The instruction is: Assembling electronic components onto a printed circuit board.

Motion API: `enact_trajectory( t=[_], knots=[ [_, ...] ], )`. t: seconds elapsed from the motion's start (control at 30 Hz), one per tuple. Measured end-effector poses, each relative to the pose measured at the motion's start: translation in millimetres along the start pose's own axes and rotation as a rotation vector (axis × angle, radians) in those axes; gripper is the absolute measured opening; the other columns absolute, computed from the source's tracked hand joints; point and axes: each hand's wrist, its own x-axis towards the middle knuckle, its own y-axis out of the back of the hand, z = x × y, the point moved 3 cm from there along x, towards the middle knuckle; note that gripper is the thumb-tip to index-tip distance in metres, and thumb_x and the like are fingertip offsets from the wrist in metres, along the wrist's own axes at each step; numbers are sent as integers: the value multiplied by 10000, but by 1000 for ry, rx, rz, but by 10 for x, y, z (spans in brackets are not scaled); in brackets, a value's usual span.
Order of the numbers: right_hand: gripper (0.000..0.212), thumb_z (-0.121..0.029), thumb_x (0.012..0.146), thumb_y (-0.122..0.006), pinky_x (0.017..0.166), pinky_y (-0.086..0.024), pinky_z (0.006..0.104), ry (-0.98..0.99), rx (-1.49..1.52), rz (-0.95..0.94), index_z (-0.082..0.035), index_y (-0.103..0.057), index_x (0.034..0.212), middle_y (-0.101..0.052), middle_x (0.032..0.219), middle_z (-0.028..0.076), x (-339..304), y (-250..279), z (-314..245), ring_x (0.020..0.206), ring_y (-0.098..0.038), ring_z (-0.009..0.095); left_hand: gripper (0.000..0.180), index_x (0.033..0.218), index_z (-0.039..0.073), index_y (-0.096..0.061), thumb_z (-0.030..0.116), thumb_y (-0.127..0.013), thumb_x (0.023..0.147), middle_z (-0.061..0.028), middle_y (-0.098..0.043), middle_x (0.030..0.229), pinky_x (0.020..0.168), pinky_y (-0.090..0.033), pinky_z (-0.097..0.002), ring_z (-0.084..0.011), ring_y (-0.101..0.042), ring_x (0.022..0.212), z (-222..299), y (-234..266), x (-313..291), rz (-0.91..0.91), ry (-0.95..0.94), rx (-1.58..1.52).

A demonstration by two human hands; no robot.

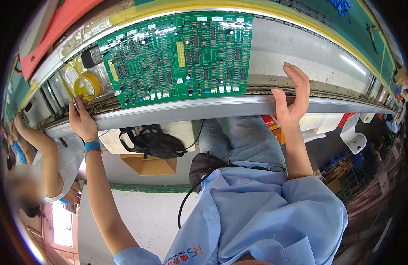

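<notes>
Two joined green circuit boards [173, 95], full of chips, resistors, capacitors and white connectors, lie across the conveyor's rails in front of me. My left hand [84, 123] is closed at the near rail [137, 115], left of the boards. Its fingertips pinch a small shiny piece that is too small to name. Just beyond these fingers sits a roll of yellow tape [97, 84]. To the right of the boards, my right hand [296, 99] is raised over the near rail, thumb and fingers apart, with nothing in it.
A black brush-like piece [91, 57] lies by the tape. At the left, a co-worker's arm [47, 145] reaches to the line. Below the rail are a black bag [153, 142] and a cardboard box [148, 164]. Blue small parts [341, 6] lie at the far right.
</notes>
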Motion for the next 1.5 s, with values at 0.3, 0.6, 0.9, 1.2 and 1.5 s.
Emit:
enact_trajectory(
  t=[0.3,0.6,0.9,1.2,1.5],
  knots=[
    [393,-249,789,-699,831,-462,345,21,51,24,23,-602,1055,-605,1071,165,1,16,19,969,-581,288,276,1013,16,-640,240,-487,966,-53,-638,796,696,-459,-259,-104,-575,737,-5,16,20,-28,-9,41],
    [368,-234,781,-695,815,-466,335,11,98,50,26,-616,1029,-617,1045,164,-14,46,40,953,-585,279,286,992,33,-651,266,-489,959,-60,-635,764,682,-454,-272,-123,-577,718,36,-2,34,-17,-45,111],
    [291,-224,775,-694,794,-476,326,-21,105,25,28,-655,917,-617,1034,159,-28,38,23,921,-581,260,286,979,33,-652,269,-492,956,-51,-631,751,666,-451,-265,-116,-575,705,3,41,21,-22,-9,118],
    [259,-227,767,-703,788,-482,343,-2,145,25,16,-664,846,-616,1036,161,-49,28,47,916,-576,266,283,972,27,-650,258,-488,959,-43,-626,742,661,-447,-258,-112,-572,693,27,11,14,-19,-32,104],
    [240,-214,760,-692,773,-461,330,-5,98,-1,10,-656,839,-623,1028,155,-59,27,21,917,-579,273,281,986,24,-641,265,-498,963,-32,-607,744,663,-442,-252,-103,-547,695,16,14,-11,-13,-15,74]
  ],
)
